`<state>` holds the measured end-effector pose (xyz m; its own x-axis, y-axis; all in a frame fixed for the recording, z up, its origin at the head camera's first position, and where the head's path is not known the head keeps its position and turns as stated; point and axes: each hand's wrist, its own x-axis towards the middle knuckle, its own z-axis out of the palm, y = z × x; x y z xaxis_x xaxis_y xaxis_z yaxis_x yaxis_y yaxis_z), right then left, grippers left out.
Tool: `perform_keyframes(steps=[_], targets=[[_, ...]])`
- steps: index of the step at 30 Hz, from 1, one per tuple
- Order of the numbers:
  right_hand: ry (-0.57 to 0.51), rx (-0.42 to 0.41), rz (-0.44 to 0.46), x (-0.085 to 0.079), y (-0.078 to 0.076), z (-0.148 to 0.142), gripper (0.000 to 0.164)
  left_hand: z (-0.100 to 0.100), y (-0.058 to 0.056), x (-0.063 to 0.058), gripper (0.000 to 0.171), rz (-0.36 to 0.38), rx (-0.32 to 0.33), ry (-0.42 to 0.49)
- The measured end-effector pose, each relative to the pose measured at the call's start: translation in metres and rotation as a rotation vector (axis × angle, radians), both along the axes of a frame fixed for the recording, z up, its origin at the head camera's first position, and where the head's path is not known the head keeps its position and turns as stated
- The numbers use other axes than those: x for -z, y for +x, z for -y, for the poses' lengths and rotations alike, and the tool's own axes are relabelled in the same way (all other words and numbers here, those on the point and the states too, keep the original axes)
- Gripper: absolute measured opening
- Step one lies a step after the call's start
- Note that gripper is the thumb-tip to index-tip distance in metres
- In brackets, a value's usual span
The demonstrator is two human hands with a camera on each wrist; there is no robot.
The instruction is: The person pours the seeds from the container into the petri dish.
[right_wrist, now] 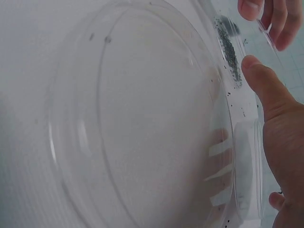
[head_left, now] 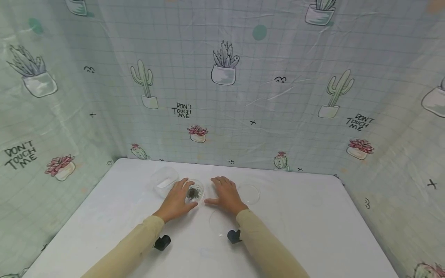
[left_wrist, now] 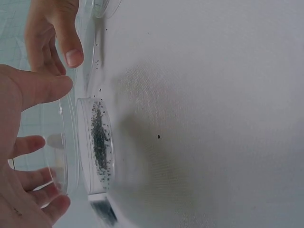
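Note:
A shallow clear petri dish [left_wrist: 84,137] holding dark grains [left_wrist: 99,137] lies on the white table. Just above it, my left hand [head_left: 177,200] grips a clear round lid [left_wrist: 71,161] by its edge, thumb on one side and fingers on the other. To the right of the grain dish, my right hand [head_left: 226,195] has its thumb and fingers spread apart and holds nothing that I can see. Under that hand's palm stands another clear dish [right_wrist: 248,175]; whether the hand touches it is hard to see.
A large clear dish [right_wrist: 152,109] lies nearer the front, by the right forearm. One more clear round dish [head_left: 250,194] is right of the right hand. Clear dishware [head_left: 163,179] sits behind the left hand. Several loose dark grains dot the table [left_wrist: 199,118]. A patterned curtain [head_left: 222,116] borders the back.

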<state>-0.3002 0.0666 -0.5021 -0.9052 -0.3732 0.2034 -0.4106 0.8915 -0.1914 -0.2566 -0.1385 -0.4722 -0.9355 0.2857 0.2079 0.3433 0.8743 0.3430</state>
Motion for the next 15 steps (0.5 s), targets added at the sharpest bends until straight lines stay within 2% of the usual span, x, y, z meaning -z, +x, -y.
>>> perform_keyframes(steps=[15], targets=[[-0.012, 0.045, -0.042, 0.001, 0.001, -0.017, 0.084, -0.003, -0.008, 0.01, 0.071, 0.03, -0.034, -0.036]])
